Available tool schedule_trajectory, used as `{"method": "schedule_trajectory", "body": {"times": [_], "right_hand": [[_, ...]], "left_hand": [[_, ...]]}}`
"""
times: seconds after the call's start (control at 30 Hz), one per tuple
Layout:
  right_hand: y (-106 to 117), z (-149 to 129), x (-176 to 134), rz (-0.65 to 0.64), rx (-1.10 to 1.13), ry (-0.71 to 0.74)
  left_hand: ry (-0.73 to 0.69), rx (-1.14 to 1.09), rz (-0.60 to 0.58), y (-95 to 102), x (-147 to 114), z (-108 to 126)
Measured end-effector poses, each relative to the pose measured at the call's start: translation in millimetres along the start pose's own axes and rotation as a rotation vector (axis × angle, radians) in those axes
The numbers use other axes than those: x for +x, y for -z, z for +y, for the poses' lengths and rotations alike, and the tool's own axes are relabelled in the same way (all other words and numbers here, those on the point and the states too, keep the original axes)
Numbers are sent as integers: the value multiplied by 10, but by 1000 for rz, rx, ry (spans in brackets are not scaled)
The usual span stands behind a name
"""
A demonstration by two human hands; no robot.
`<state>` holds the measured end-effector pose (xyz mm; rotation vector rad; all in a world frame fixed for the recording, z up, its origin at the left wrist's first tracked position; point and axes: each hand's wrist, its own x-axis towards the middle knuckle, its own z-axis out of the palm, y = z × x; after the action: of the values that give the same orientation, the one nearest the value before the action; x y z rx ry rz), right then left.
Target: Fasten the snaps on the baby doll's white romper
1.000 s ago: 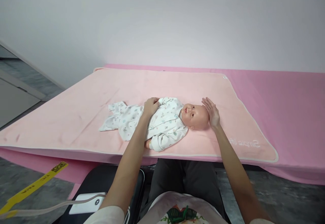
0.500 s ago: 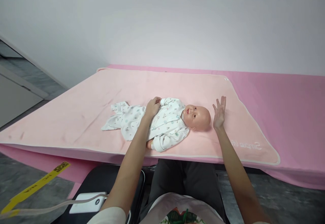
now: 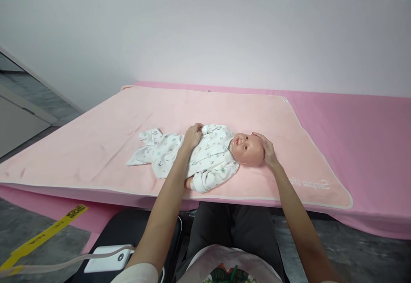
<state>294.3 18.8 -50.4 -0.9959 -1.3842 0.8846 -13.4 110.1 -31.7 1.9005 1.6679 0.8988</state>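
A baby doll (image 3: 210, 159) in a white patterned outfit lies on its back on a pink mat (image 3: 105, 116), head to the right, legs to the left. My left hand (image 3: 193, 135) rests over the doll's far side at the waist. Its fingers are curled round the doll's far hand at the cuff, which they mostly hide. Against the top of the doll's bald head (image 3: 252, 151) lies my right hand (image 3: 269, 149), cupped with its fingers stretched along the far side. The doll's near arm (image 3: 208, 181) lies beside its body.
A pink cloth (image 3: 362, 146) covers the table beneath the mat. Behind it stands a white partition (image 3: 205, 39). At lower left are a black chair (image 3: 128, 227), a white device (image 3: 107, 259) with a cable, and a yellow tag strip (image 3: 48, 233).
My right hand has moved left from beside the doll's head and now touches its crown. My left hand has stayed at the doll's far hand.
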Motion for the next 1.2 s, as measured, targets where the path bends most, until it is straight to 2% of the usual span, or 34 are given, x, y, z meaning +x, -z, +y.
{"method": "schedule_trajectory", "body": {"times": [0.23, 0.43, 0.7, 0.8, 0.87, 0.93, 0.97, 1.03, 1.1, 1.2], "right_hand": [[-49, -61, -11, 6, 132, -110], [-15, -74, 39, 128, 323, -170], [160, -77, 122, 443, 529, -86], [159, -57, 116, 525, 463, -22], [128, -53, 92, 538, 331, 72], [84, -65, 54, 458, 131, 172], [61, -76, 33, 365, 33, 189], [22, -103, -3, 138, -80, 138], [-5, -123, -20, -16, -74, 32], [-25, -121, -12, -29, 5, -63]], "left_hand": [[-6, 5, 5, -6, 5, 5], [-4, 5, 14, -9, -2, -4], [0, 20, 20, -12, -16, 2], [-22, 23, 18, -21, -6, -5], [-33, 51, 6, -25, 4, -12], [-39, 97, -7, -24, 10, -11], [-42, 120, -10, -22, 10, -7], [-54, 153, -14, -15, 3, 9], [-69, 174, -18, -7, -6, 30], [-75, 217, -6, -1, -16, 55]]}}
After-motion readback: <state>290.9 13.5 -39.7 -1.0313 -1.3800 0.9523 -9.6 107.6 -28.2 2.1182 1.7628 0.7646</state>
